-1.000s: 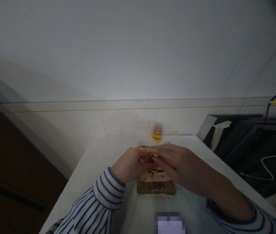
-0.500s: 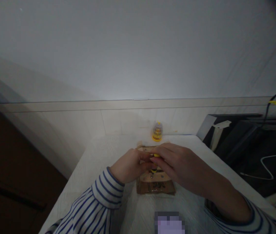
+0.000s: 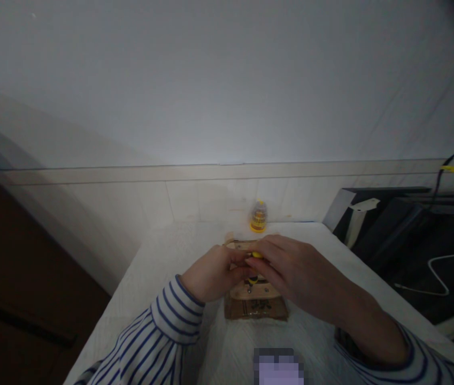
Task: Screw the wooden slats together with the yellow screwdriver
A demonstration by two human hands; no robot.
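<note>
A small wooden piece (image 3: 255,291) with screws rests on a brown cardboard box (image 3: 255,308) in the middle of a white table (image 3: 162,267). Above it stands a yellow-handled screwdriver (image 3: 255,255), upright, its dark shaft pointing down at the wood. My right hand (image 3: 291,270) is closed round the yellow handle from the right. My left hand (image 3: 214,272) is closed on the tool or the wood from the left; its fingertips are hidden. Both sleeves are blue-and-white striped.
A small yellow-based jar of bits (image 3: 258,216) stands at the table's far edge by the tiled wall. To the right lie a dark surface (image 3: 411,240) and a white cable (image 3: 437,278). A dark brown panel (image 3: 18,278) is left of the table.
Both hands stay on the screwdriver over the wood; the right hand's fingers have shifted slightly. Nothing else has moved.
</note>
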